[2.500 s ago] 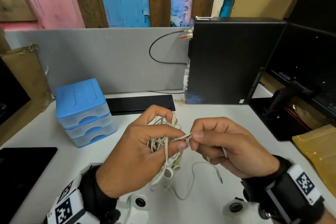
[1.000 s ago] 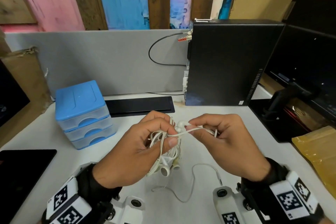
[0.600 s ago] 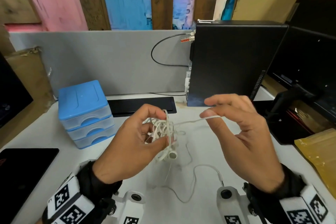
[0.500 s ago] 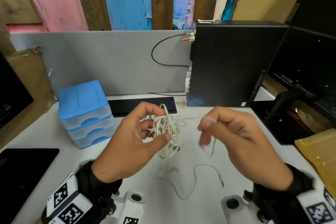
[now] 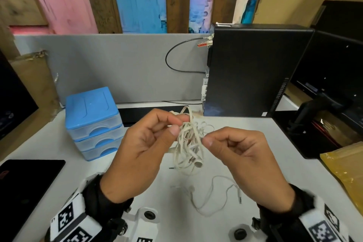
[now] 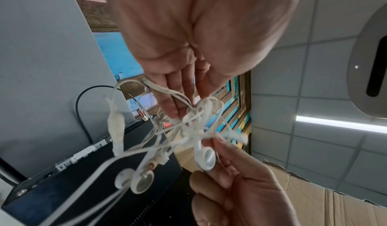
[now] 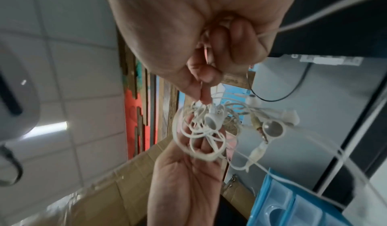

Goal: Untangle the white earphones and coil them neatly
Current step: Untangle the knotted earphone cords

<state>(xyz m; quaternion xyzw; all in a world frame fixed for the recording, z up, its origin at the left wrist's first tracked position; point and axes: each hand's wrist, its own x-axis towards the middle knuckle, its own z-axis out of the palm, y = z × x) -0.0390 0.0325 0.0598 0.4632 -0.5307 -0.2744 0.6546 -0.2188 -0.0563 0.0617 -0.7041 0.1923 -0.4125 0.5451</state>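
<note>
Above the white surface (image 5: 59, 143), both hands hold one tangled clump of white earphones (image 5: 189, 143) in the air between them. Left hand (image 5: 141, 147) pinches the top of the clump, thumb against curled fingers (image 5: 169, 119), cord loops sticking up past the fingertips. Cords are off-white, some flat, some thin, knotted into a loose ball with loops hanging below. Right hand (image 5: 239, 153) pinches a thin strand at the clump's right edge, thumb and index together, other fingers curled in. One loose cord (image 5: 212, 198) trails down onto the surface below the hands and ends in a plug (image 5: 240, 199).

Left wrist view shows three earbud heads (image 6: 206, 158) in the knot; right wrist view is blurred and shows two clearly, plus a jack. How many separate earphone sets make up the clump is hard to tell. Knot centre is hidden by overlapping loops and fingertips.

Left to right on the surface: one black tablet (image 5: 25, 179), cut off by the edge; one blue three-drawer box (image 5: 92, 108); one black computer tower (image 5: 253, 68); one yellow envelope (image 5: 345, 167), partly out of view.
</note>
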